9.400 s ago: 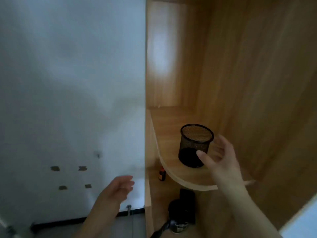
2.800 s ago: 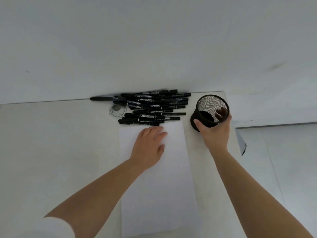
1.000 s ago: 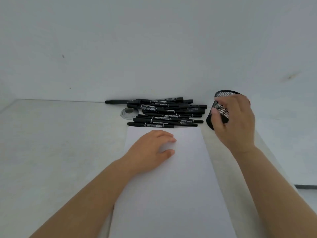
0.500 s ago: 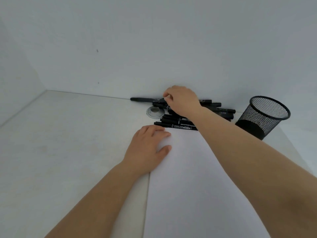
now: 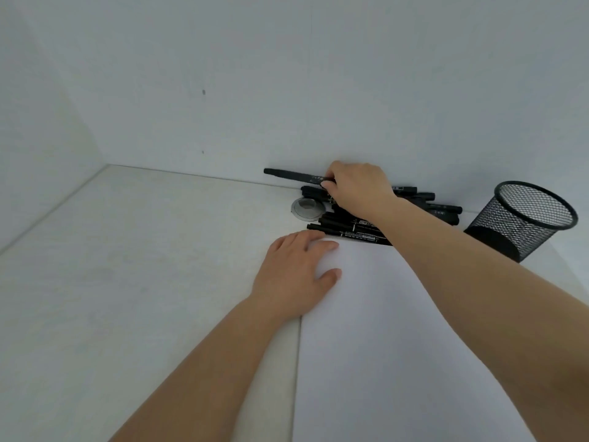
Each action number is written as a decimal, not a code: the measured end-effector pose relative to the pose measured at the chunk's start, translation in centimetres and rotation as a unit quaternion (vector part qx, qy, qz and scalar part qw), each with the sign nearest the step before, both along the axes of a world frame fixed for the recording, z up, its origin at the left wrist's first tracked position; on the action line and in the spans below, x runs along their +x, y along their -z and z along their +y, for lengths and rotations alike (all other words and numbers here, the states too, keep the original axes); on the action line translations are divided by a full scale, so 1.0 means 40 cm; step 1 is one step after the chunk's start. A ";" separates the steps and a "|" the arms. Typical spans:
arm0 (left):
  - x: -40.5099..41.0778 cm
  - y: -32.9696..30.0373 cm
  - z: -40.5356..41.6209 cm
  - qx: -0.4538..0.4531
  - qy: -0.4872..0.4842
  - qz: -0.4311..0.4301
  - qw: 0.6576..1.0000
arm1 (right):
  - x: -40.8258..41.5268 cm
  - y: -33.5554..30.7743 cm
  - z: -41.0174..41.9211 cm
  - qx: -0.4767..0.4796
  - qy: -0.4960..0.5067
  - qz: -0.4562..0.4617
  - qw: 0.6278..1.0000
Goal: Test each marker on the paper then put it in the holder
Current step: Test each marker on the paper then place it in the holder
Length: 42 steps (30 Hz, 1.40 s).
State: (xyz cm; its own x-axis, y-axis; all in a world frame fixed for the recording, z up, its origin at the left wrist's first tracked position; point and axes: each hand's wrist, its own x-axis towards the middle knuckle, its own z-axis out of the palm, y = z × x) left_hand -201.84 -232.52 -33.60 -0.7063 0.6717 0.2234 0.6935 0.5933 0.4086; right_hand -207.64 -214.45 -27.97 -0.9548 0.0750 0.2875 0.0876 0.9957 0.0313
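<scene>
A heap of several black markers (image 5: 357,226) lies against the wall at the far edge of the desk. My right hand (image 5: 358,188) reaches over the heap and its fingers pinch one black marker (image 5: 293,174), which sticks out to the left, slightly raised along the wall. My left hand (image 5: 296,272) lies flat, fingers apart, on the top left corner of a white sheet of paper (image 5: 382,346). The black mesh holder (image 5: 522,223) stands to the right of the heap, seemingly empty.
A round grey cable grommet (image 5: 306,208) sits in the desk (image 5: 127,266) just left of the heap. White walls close the desk at the back and on the left. The desk's right edge runs just past the holder.
My right hand let go of the holder, which now stands on the desk, and reached left to the heap. It has closed on one marker, now slightly raised. My left hand stayed on the paper.
</scene>
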 end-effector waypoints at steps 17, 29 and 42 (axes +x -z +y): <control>0.086 -0.015 0.017 0.060 -0.043 -0.025 0.997 | 0.395 0.006 -0.024 -0.811 0.070 0.175 0.554; 0.135 -0.049 -0.020 0.150 -0.046 -0.021 0.987 | 0.432 0.092 -0.041 -0.786 0.034 0.195 0.586; 0.158 -0.069 -0.009 0.107 -0.020 0.097 0.989 | 0.452 0.066 -0.059 -0.752 0.066 0.239 0.610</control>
State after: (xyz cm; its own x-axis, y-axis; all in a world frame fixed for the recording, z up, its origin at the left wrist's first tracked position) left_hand -195.51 -232.87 -30.84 -0.6614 0.5665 0.4916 0.7488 0.5367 0.3890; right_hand -189.58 -216.83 -30.61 -0.7457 0.6650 0.0413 -0.1884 -0.1509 -0.9704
